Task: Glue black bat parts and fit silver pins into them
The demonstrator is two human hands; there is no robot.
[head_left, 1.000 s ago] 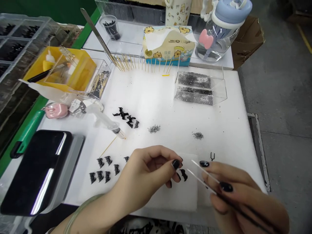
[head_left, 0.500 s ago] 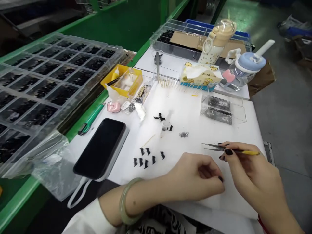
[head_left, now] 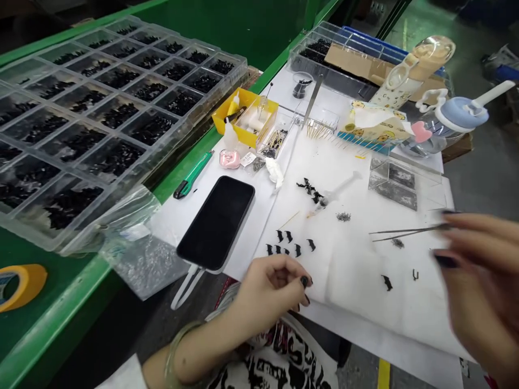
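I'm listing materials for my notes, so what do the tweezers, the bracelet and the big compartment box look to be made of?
Tweezers: probably metal, thin, straight, greyish tips.
Bracelet: pale green, smooth, slightly translucent; could be jade, glass or resin.
Compartment box: likely clear, slightly cloudy plastic, as its walls show the black pieces through.

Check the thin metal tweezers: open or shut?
Open: the thin metal tweezers in the right hand show a gap between their tips.
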